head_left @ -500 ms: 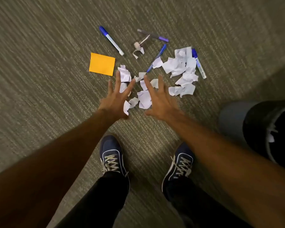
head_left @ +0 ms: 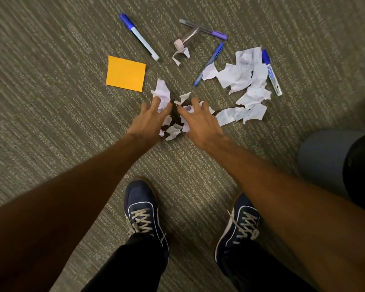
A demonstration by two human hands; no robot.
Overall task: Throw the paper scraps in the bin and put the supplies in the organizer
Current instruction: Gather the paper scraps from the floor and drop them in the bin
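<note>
White paper scraps lie on the carpet in two groups. My left hand (head_left: 148,121) and my right hand (head_left: 200,123) press together around the nearer scraps (head_left: 173,130), fingers curled onto them. A larger pile of scraps (head_left: 247,81) lies to the right, apart from my hands. Supplies lie beyond: an orange sticky-note pad (head_left: 125,73), a blue-capped marker (head_left: 139,36), a second marker (head_left: 272,72) beside the right pile, a blue pen (head_left: 209,64), a purple pen (head_left: 207,31) and a small pink roll (head_left: 179,44). No organizer is in view.
A grey bin with a black liner (head_left: 325,157) stands at the right edge, close to my right forearm. My two dark blue shoes (head_left: 142,207) (head_left: 240,220) stand on the grey-green carpet just below my hands.
My hands have dropped onto the near scraps and drawn together, fingers going from spread to curled. The scraps are bunched between them.
</note>
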